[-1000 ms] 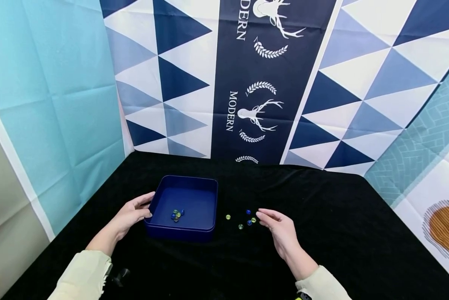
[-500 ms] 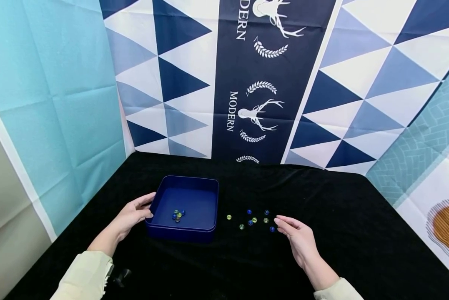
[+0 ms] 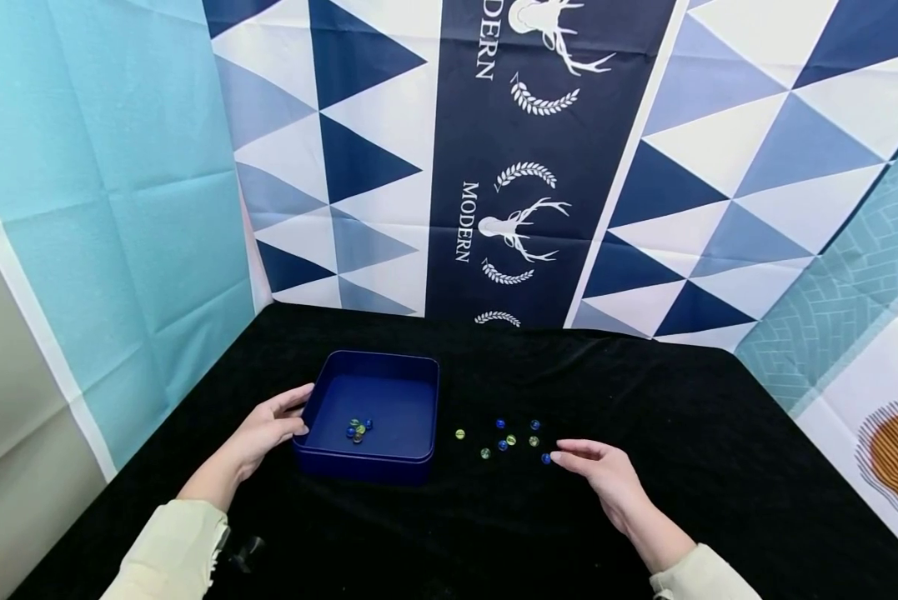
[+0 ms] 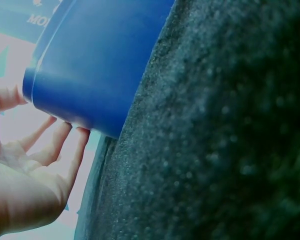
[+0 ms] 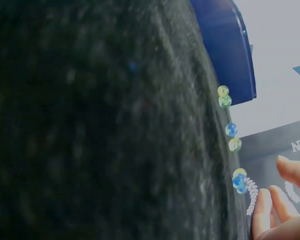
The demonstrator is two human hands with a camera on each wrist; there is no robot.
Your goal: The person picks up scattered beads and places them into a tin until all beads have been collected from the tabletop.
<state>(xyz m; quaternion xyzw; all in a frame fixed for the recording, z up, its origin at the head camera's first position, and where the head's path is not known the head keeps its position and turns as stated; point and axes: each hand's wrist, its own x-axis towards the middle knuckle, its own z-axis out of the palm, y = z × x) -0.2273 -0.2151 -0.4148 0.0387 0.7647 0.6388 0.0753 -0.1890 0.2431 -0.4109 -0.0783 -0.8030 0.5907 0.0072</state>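
A square dark blue box [image 3: 377, 400] stands on the black cloth, holding a small cluster of glass marbles [image 3: 359, 430]. My left hand [image 3: 264, 429] rests its fingertips and thumb against the box's left side; in the left wrist view, the fingertips [image 4: 82, 131] touch its outer wall. To the right of the box lie several loose blue and yellow-green marbles [image 3: 512, 440]. My right hand [image 3: 602, 475] is at their right end, thumb and fingers apart, with the thumb tip right beside a blue marble [image 3: 545, 458]. The right wrist view shows the hand [image 5: 285, 205] beyond the row of marbles.
Black cloth [image 3: 644, 400] covers the table. Patterned fabric [image 3: 373, 167] hangs behind it, and a turquoise sheet [image 3: 141, 208] hangs at the left. A small dark object [image 3: 248, 553] lies near my left sleeve.
My right hand has moved right and slightly nearer to me. Three marbles at the right of the group now show where the hand was before. The left hand stays at the box.
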